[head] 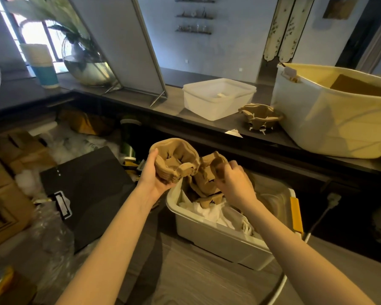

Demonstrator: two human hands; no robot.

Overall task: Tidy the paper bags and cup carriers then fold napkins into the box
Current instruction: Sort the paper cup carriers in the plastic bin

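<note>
Head view shows the left hand gripping a nested stack of cup carriers, fingers wrapped under it. The right hand pinches more carriers in the white bin. 1 stack already sits on the tabletop beside the napkin box. Napkin folding seems not started. Room is tight at left; the tabletop edge lies close ahead.
</note>
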